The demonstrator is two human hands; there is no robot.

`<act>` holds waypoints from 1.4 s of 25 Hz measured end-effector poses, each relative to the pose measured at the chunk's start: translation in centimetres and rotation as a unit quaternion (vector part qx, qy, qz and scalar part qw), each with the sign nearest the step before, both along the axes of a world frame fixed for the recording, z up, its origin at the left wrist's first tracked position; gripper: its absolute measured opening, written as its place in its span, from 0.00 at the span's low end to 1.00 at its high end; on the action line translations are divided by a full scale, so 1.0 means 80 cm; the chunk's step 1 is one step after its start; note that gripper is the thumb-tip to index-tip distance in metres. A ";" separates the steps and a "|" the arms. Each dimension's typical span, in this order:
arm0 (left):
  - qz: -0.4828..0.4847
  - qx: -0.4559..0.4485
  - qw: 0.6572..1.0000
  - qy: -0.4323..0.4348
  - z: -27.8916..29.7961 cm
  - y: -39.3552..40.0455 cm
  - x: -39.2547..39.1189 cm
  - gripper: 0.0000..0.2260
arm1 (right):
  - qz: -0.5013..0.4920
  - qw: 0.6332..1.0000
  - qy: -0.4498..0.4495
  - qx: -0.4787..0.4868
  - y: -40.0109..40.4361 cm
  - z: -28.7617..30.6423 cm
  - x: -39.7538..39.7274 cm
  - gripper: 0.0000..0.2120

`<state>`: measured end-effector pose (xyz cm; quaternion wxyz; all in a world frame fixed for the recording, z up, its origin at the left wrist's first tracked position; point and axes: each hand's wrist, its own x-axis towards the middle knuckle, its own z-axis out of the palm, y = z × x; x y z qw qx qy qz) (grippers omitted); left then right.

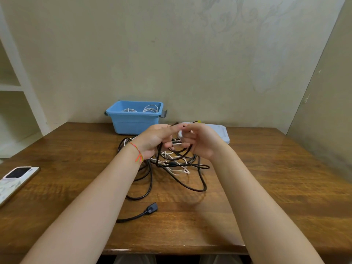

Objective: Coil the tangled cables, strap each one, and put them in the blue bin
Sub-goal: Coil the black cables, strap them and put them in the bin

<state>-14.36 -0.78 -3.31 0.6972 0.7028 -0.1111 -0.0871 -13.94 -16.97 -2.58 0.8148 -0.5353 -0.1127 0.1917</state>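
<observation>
A tangle of black cable (182, 184) and thin white cable (178, 171) lies on the wooden table (266, 178) in the middle. Both hands are raised just above it, close together. My left hand (155, 140) grips strands of the tangle with curled fingers. My right hand (200, 141) pinches a white cable end and holds a black loop. A black connector end (151, 208) lies loose near the front. The blue bin (134, 121) stands at the back by the wall, with two coiled white cables (150, 108) inside.
A pale lid or tray (222, 133) lies behind my right hand, next to the bin. A phone (16, 178) rests at the table's left edge. White shelves (11, 88) stand at the far left. The wall runs along the table's back and right.
</observation>
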 end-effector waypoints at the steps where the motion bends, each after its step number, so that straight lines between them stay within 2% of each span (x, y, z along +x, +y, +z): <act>1: -0.017 -0.028 0.999 0.014 -0.003 0.001 -0.003 0.12 | -0.025 0.998 0.026 0.061 0.001 0.000 -0.001 0.09; 3: -0.038 -0.112 0.991 0.064 -0.009 0.001 -0.005 0.13 | -0.076 0.983 0.056 0.160 0.004 -0.005 -0.002 0.09; 4: -0.044 -0.148 0.985 0.083 -0.012 -0.002 -0.006 0.16 | -0.098 0.976 0.068 0.180 0.007 -0.007 -0.003 0.11; 6: -0.016 -0.148 0.985 0.092 -0.012 -0.008 -0.008 0.23 | -0.116 0.981 0.073 0.134 0.015 -0.013 -0.005 0.16; 9: 0.079 -0.013 0.995 0.051 -0.004 -0.014 -0.004 0.27 | -0.085 0.995 0.017 -0.044 0.019 -0.018 -0.008 0.13; 11: 0.096 0.082 0.991 0.039 0.003 -0.015 0.000 0.29 | -0.068 0.987 -0.030 -0.140 0.018 -0.016 -0.007 0.10; 13: 0.087 0.151 0.984 0.037 0.009 -0.017 0.001 0.31 | -0.087 0.967 -0.093 -0.220 0.019 -0.014 -0.007 0.11; 16: 0.039 0.198 0.979 0.042 0.017 -0.025 -0.002 0.33 | -0.135 0.947 -0.142 -0.253 0.022 -0.016 -0.008 0.13; 18: 0.003 0.193 0.979 0.059 0.019 -0.026 -0.003 0.37 | -0.126 0.943 -0.160 -0.263 0.023 -0.020 -0.007 0.12; 21: -0.009 0.115 0.990 0.078 0.015 -0.019 0.003 0.33 | -0.151 0.946 -0.145 -0.246 0.020 -0.023 0.002 0.16; 23: -0.005 0.025 0.997 0.070 0.003 -0.015 0.006 0.25 | -0.222 0.962 -0.071 -0.143 0.016 -0.023 0.012 0.15; 25: 0.009 -0.059 0.995 0.074 -0.011 -0.015 0.004 0.17 | -0.273 0.961 0.003 -0.028 0.013 -0.025 0.021 0.14; 28: 0.038 -0.138 0.985 0.100 -0.023 -0.019 0.004 0.16 | -0.271 0.958 0.050 0.078 0.013 -0.032 0.021 0.06; 30: 0.063 -0.152 0.982 0.096 -0.020 -0.018 0.006 0.17 | -0.224 0.971 0.052 0.066 0.010 -0.034 0.012 0.03; 32: 0.085 -0.122 0.986 0.074 -0.012 -0.015 0.009 0.16 | -0.178 0.983 0.042 -0.007 0.005 -0.030 0.002 0.04; 34: 0.100 -0.046 0.992 0.057 -0.006 -0.018 0.011 0.14 | -0.145 0.983 0.033 -0.112 0.001 -0.026 0.000 0.08; 35: 0.102 0.011 0.993 0.051 -0.003 -0.021 0.011 0.13 | -0.126 0.973 0.013 -0.195 0.000 -0.026 0.002 0.11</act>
